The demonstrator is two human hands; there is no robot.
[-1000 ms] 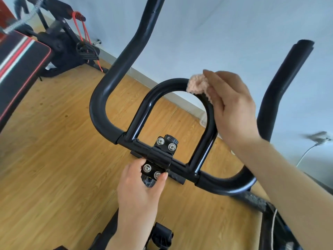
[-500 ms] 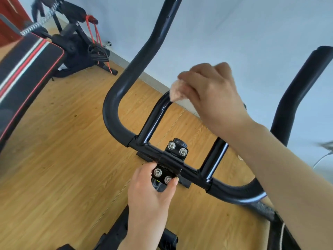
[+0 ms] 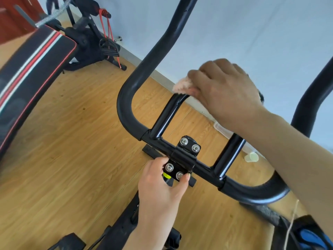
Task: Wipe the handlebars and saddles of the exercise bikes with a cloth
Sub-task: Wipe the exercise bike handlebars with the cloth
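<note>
The black handlebars (image 3: pixel 126 112) stand over a wooden floor (image 3: pixel 72 141), and their outer ends are cut off by the picture edge. The right hand (image 3: pixel 227 91) curls around a pink cloth (image 3: pixel 182 85) and presses it on the inner loop (image 3: pixel 165 118). This hand hides the top of the loop and most of the cloth. Lower, the left hand (image 3: pixel 162 192) grips the stem clamp (image 3: pixel 183 157) between thumb and fingers.
</note>
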